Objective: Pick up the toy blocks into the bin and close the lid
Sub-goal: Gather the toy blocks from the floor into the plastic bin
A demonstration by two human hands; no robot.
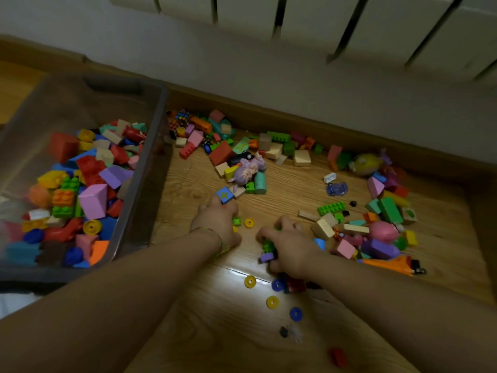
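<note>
Your right hand clutches small green blocks, mostly hidden under it. Left hand, can't tell its grip. Blue block touching its fingertips shows a green cross.

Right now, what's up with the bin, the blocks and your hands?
Clear bin: open, no lid on, partly full of blocks.
Toy blocks on floor: scattered, not yet in.
Left hand: down on floor among small pieces; grip unclear.
Right hand: curled round green blocks.
</note>
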